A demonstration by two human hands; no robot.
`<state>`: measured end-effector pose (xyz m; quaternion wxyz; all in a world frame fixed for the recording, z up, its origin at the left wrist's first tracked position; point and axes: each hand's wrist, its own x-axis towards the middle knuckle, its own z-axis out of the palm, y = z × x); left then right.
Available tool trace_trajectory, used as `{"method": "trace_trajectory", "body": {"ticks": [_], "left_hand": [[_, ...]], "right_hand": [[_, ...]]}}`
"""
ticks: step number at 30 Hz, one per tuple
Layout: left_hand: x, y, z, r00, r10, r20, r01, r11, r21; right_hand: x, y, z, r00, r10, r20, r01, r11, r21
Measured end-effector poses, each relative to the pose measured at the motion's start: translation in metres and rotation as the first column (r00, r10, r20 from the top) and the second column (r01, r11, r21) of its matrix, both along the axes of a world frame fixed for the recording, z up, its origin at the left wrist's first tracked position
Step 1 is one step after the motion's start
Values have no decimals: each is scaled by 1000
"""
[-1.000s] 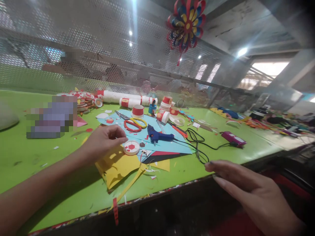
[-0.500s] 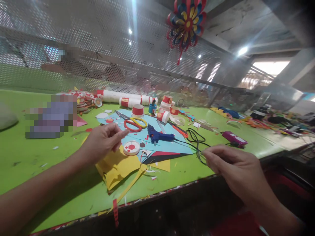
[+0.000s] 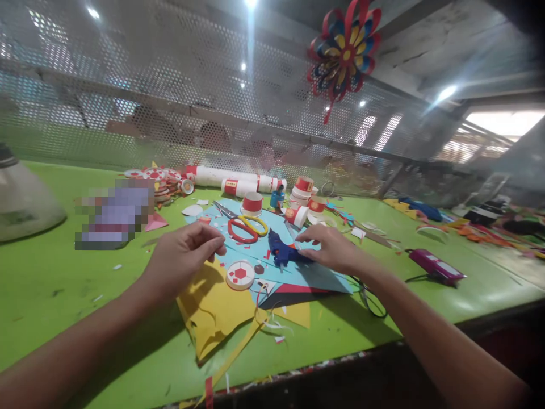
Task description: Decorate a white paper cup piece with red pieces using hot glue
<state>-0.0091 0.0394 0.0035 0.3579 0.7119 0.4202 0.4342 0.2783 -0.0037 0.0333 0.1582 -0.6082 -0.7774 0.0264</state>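
Observation:
My left hand [image 3: 187, 253] is above the yellow paper [image 3: 217, 318], its thumb and fingertips pressed together; what they pinch, if anything, is too small to make out. My right hand [image 3: 330, 247] is over the blue glue gun [image 3: 281, 251], at its handle end, with thumb and fingers apart; whether it touches the handle is unclear. Between the hands, a round white disc with red patches [image 3: 240, 275] lies by the light blue paper [image 3: 327, 278]. Scissors with red and yellow handles [image 3: 242, 230] rest behind the disc.
Paper cups [image 3: 252, 203] and long white rolls [image 3: 217, 177] stand or lie at the back of the green table [image 3: 140, 341]. A purple device [image 3: 436, 266] is at right, a pale rounded container [image 3: 25, 199] at far left. A flower ornament [image 3: 346, 55] hangs above.
My right hand has moved left and forward, from the black cable to the glue gun's handle, and its fingers have parted. My left hand keeps its pinch. The view has shifted slightly.

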Motion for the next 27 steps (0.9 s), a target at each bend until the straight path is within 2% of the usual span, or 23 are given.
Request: {"method": "trace_trajectory", "body": {"ticks": [3, 6, 13, 20, 27], "left_hand": [[-1, -1, 1, 999, 9, -31, -9, 1000, -12], [-3, -1, -1, 995, 68, -72, -68, 998, -6], [1, -1, -5, 976, 118, -185, -105, 991, 78], [1, 7, -14, 959, -43, -280, 26, 997, -67], [-3, -1, -9, 859, -285, -426, 252, 958, -134]], "right_hand": [[1, 6, -10, 988, 48, 144, -39, 997, -67], [2, 8, -21, 972, 69, 226, -45, 993, -107], [4, 7, -34, 959, 15, 284, 9, 996, -85], [3, 5, -42, 962, -62, 267, 83, 994, -68], [3, 6, -45, 977, -121, 176, 121, 993, 9]]}}
